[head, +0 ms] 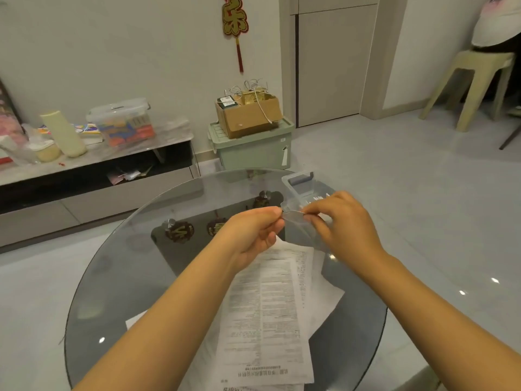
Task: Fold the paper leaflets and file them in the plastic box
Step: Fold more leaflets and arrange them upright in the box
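1. Paper leaflets [270,311] lie unfolded in a loose overlapping pile on the glass counter [118,277], nearest the person.
2. Clear plastic box [303,190] sits at the counter's far edge.
3. Left hand [253,235] and right hand [344,224] each pinch an end of a small thin item above the leaflets; what it is cannot be told.

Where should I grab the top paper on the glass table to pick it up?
Grip the top leaflet at its right edge, coming from the right. It lies flat on the glass table, and that edge overhangs the sheets beneath, so fingers can probably slide under. Both hands are busy farther back.
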